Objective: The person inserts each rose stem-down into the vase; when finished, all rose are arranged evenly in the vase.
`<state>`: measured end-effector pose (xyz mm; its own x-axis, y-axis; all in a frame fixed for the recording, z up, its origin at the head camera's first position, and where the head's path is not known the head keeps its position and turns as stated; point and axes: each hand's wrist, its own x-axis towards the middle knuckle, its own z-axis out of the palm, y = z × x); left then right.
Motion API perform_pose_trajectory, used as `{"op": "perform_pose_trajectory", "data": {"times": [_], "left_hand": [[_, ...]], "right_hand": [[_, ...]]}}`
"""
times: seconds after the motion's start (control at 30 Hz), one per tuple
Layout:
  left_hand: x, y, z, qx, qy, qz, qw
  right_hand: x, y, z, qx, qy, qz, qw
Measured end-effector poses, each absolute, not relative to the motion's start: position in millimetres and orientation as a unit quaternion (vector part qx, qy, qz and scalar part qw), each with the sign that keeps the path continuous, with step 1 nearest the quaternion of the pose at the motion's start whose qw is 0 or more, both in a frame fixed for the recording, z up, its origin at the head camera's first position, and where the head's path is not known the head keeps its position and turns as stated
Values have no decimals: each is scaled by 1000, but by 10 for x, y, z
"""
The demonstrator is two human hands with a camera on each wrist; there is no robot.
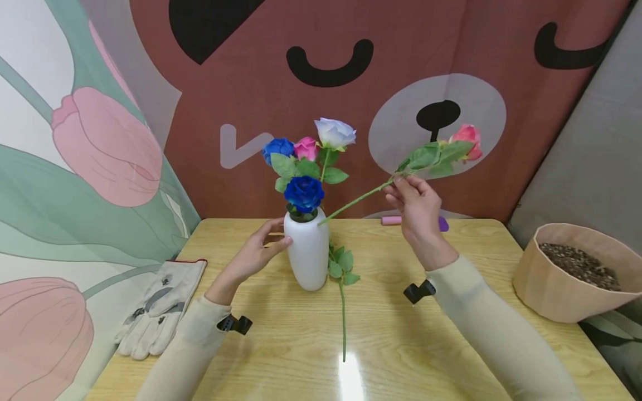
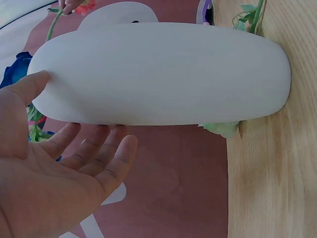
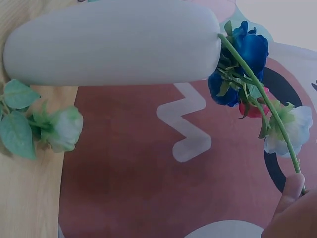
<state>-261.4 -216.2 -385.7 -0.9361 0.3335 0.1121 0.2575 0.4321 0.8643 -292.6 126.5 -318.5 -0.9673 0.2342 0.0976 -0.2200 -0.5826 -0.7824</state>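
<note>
A white vase (image 1: pixel 309 259) stands upright on the table, holding two blue roses (image 1: pixel 304 193), a pink rose (image 1: pixel 306 148) and a white rose (image 1: pixel 335 133). My left hand (image 1: pixel 251 253) holds the vase near its top, thumb at the front and fingers along the far side. Up to the right, my right hand (image 1: pixel 418 203) pinches the stem of a coral-pink rose (image 1: pixel 466 142) just below its leaves. This stem slants down leftward, its cut end right at the vase's rim. Beside the vase lies another stem with a pale greenish-white rose (image 3: pixel 64 129), whose bloom the vase hides in the head view.
Work gloves (image 1: pixel 160 312) lie at the table's left edge. A tan planter (image 1: pixel 546 284) with dark soil stands on the right. Behind my right hand, a pink handle (image 1: pixel 391 220) and a purple piece (image 1: pixel 443 224) lie by the back edge, before a printed curtain (image 1: pixel 331 106).
</note>
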Motion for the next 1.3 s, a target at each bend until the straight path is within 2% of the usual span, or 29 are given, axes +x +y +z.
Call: {"op": "perform_pose_trajectory", "data": {"times": [0.27, 0.7, 1.0, 1.3], "left_hand": [[-2600, -2159, -3848, 170, 846, 504, 42], [-2591, -2147, -3841, 164, 847, 503, 46], [-2592, -2147, -3856, 164, 847, 504, 45], [-2597, -2153, -3864, 164, 847, 504, 41]], "right_hand": [[-2956, 1189, -3165, -17, -430, 888, 161], [-2953, 982, -3195, 24, -501, 843, 194], [-2934, 737, -3258, 66, -542, 821, 169], [-2943, 562, -3291, 72, -570, 809, 121]]}}
